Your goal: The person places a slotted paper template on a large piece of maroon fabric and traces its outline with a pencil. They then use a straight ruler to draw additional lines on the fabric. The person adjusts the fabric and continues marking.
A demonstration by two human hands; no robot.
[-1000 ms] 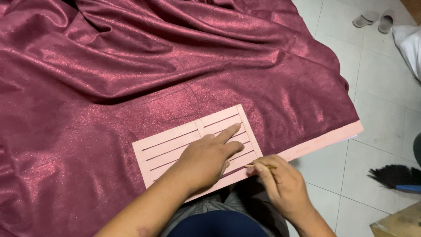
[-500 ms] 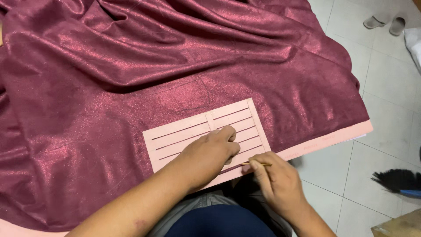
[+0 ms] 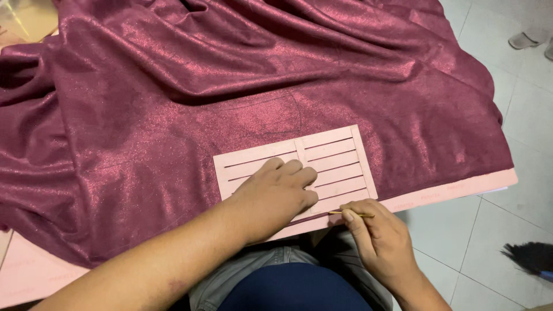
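A pale tiled floor runs along the right of a pink-topped desk, most of which lies under a heavy spread of glittering maroon fabric that bunches into deep folds toward the far side. Near the front edge, a pink slotted template, a flat rectangle cut with parallel slits in two columns, sits on the cloth. The left hand lies flat over its lower left half, fingers together and pressing down rather than gripping. The right hand, just off the template's lower right corner, has its grip closed in a pinch on a thin yellowish marking stick, the stick lying almost level with its tip pointing left toward the bottom slit. A faint curved line shows on the cloth just beyond the template. At the far right, the dark bristles of a broom reach into view on the floor, and a pair of sandals sits near the top corner. The likeliest fault from here is slippage: the fabric looks slick and loosely laid, so a push from the stick could drag the template or ripple the cloth beneath it, leaving a line crooked or out of step with the other slits. The right-hand column is not pinned by the palm and seems most apt to lift or pivot. A thin stick held so flat may also skip out of the slit, or snag the weave.
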